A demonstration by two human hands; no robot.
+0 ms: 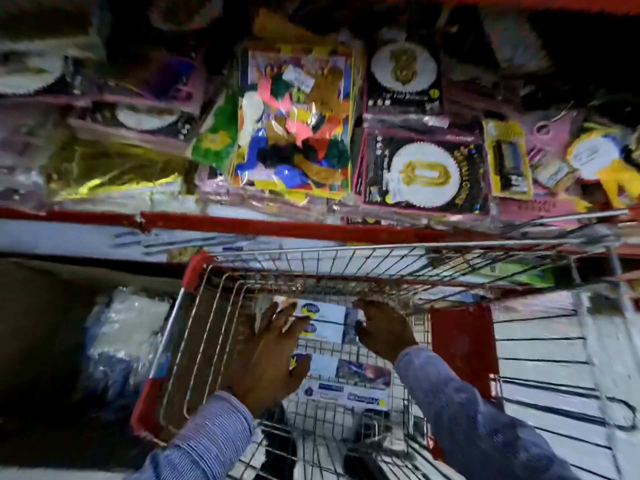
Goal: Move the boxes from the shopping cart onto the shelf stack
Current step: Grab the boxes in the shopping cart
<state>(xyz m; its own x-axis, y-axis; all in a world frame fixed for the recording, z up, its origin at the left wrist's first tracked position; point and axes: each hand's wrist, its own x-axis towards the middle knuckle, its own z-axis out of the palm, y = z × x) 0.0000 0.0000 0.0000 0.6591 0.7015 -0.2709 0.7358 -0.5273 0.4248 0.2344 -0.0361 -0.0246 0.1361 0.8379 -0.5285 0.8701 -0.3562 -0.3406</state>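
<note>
Hands reach down into the shopping cart, sleeves striped blue. The left hand lies spread, fingers apart, on the left end of the stacked boxes near the cart's far wall; the right hand curls over their right end. Whether either hand actually grips is unclear through blur. The shelf above holds packaged party goods.
</note>
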